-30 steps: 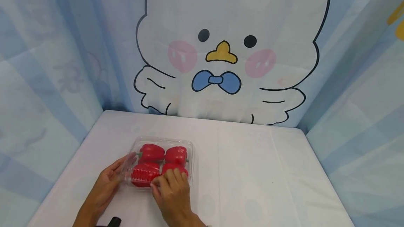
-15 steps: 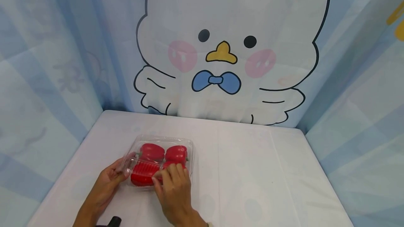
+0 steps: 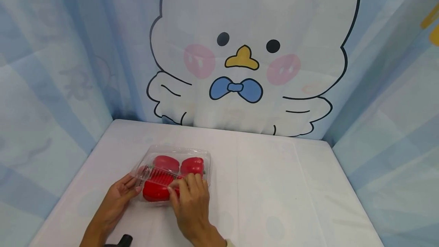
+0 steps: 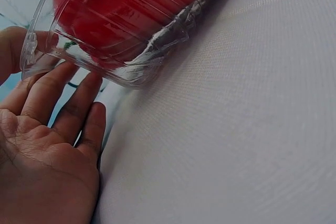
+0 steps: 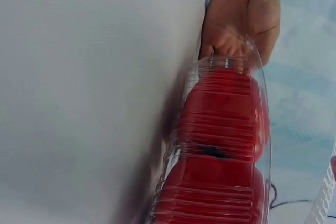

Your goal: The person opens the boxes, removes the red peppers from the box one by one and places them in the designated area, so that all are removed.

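A clear plastic clamshell box [image 5: 220,195] holds several red bell peppers [image 3: 156,192] on the left half of the table. My left hand [image 3: 118,195] grips the box's left side; in the left wrist view its thumb lies on the rim [image 4: 29,48], with fingers against the wall below. My right hand [image 3: 192,207] pinches the front edge of the ribbed lid [image 3: 160,176], which is tilted up off the box's front. In the right wrist view the raised lid edge [image 5: 321,203] stands apart from the box, and only a fingertip of my right hand shows. Fingers hide part of one pepper.
White cloth covers the table [image 3: 274,186]. A curtain [image 3: 240,113] with a cartoon bird stands behind it, and blue-white curtains [image 3: 51,87] flank both sides. A small black object [image 3: 125,240] shows by my left wrist at the bottom edge.
My right hand has moved up and slightly away from me, raising the lid's front edge from the box. My left hand has stayed at the box's left side.
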Action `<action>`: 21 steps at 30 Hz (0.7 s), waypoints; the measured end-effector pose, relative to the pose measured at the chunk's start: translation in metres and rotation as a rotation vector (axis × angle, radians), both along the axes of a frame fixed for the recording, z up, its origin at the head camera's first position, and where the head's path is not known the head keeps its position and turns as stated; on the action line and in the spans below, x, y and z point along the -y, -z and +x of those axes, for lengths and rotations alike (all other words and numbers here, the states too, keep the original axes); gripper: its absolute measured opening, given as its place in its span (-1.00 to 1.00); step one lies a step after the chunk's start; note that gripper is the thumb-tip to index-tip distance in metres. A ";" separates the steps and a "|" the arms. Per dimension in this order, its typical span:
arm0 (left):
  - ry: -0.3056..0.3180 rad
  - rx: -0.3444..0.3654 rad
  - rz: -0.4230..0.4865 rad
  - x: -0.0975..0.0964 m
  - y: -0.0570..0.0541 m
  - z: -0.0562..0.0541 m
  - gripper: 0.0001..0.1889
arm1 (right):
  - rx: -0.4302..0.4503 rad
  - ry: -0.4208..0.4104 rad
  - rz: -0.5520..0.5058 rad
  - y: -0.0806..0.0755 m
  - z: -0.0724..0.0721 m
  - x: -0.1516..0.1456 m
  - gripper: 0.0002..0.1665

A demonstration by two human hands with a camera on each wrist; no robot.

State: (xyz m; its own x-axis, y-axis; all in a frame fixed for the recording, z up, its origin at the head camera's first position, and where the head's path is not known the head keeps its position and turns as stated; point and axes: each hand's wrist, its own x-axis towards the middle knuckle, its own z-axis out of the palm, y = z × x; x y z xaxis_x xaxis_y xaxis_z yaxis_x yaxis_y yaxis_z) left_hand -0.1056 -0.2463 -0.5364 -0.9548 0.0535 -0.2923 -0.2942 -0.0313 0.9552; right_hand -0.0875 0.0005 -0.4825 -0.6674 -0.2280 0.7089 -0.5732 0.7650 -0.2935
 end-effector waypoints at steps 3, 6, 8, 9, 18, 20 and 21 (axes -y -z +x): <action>0.000 -0.024 -0.001 0.000 0.000 0.000 -0.07 | -0.009 0.002 -0.007 0.000 -0.002 0.000 -0.80; 0.000 -0.019 -0.005 0.000 0.001 0.000 -0.08 | -0.010 0.002 -0.010 0.000 -0.003 0.001 -0.81; -0.003 0.000 -0.010 -0.001 0.000 -0.001 -0.08 | 0.001 0.007 -0.005 -0.001 -0.003 0.000 -0.83; -0.001 0.005 -0.009 -0.001 0.000 -0.002 -0.07 | 0.006 0.009 -0.006 -0.002 -0.003 0.000 -0.83; -0.002 -0.051 0.028 -0.002 0.002 -0.001 -0.14 | -0.106 0.037 0.002 -0.021 -0.012 -0.005 -0.79; -0.002 -0.040 0.021 -0.002 0.002 -0.001 -0.14 | -0.132 0.035 0.031 -0.026 -0.016 -0.007 -0.77; 0.000 -0.030 0.013 -0.001 0.002 -0.001 -0.13 | -0.147 0.036 0.049 -0.028 -0.018 -0.007 -0.76</action>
